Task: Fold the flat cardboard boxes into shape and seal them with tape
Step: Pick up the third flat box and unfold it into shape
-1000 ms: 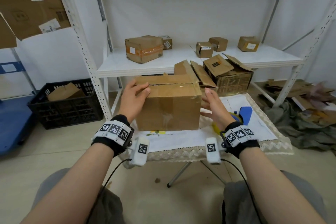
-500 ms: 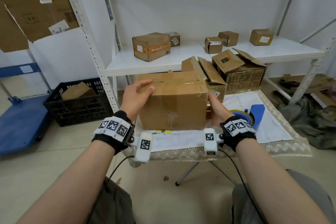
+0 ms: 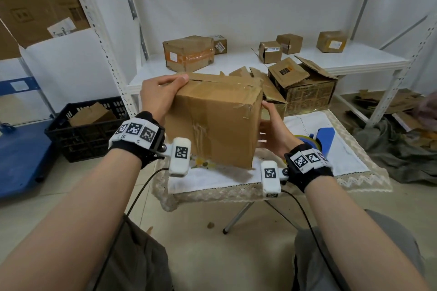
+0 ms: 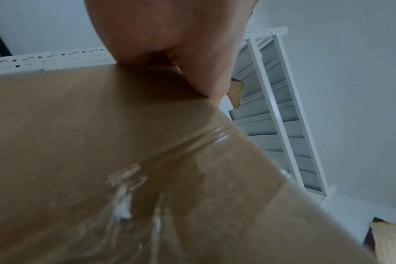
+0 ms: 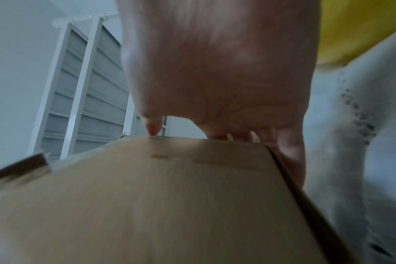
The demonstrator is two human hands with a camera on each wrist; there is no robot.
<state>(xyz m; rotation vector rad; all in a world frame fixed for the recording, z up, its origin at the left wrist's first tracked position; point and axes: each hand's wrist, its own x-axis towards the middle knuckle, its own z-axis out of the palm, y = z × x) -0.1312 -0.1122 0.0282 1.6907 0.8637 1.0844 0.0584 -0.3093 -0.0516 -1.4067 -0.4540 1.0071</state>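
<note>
I've got the cardboard box point(image 3: 212, 120) gripped between both hands, tipped so one bottom corner sits low over the white cloth point(image 3: 307, 168) on the small table. My left hand point(image 3: 158, 97) wraps the upper left corner, thumb curled over the top edge, palm on the side. My right hand point(image 3: 272, 130) presses flat on the right face, fingers reaching round the far edge. From the right wrist view I see those fingers point(image 5: 289, 148) hooking past the box's rim. Glossy clear tape point(image 3: 201, 125) runs down the near face, wrinkled and shiny in the left wrist view. Just right of my right hand sits the blue tape dispenser point(image 3: 324, 134) on the cloth. Behind, an opened box point(image 3: 305, 92) stands under the white shelf point(image 3: 354, 59).
</note>
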